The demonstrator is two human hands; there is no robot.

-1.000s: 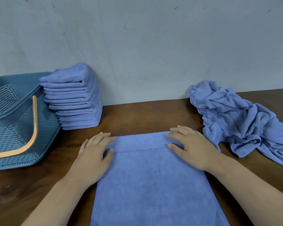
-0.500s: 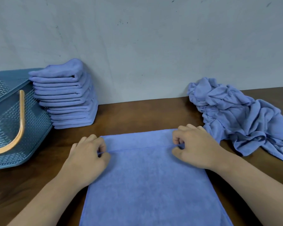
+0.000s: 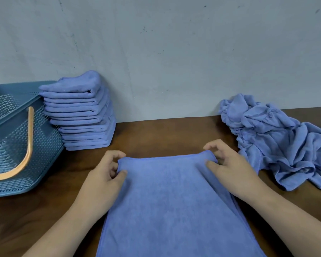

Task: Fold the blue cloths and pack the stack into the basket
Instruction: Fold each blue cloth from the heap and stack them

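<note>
A blue cloth (image 3: 167, 201) lies flat on the brown table in front of me, running off the bottom edge of the view. My left hand (image 3: 104, 177) pinches its far left corner. My right hand (image 3: 228, 164) pinches its far right corner between thumb and fingers. A tall stack of folded blue cloths (image 3: 82, 112) stands at the back left against the wall. Left of the stack sits the teal plastic basket (image 3: 9, 141) with an orange handle, tipped toward me.
A crumpled heap of unfolded blue cloths (image 3: 278, 140) covers the table's right side. The grey wall (image 3: 174, 52) closes off the back. Bare brown tabletop (image 3: 165, 134) shows between the stack and the heap.
Both hands went from pressing flat on the cloth to curling and pinching its far corners. The far edge now looks slightly raised.
</note>
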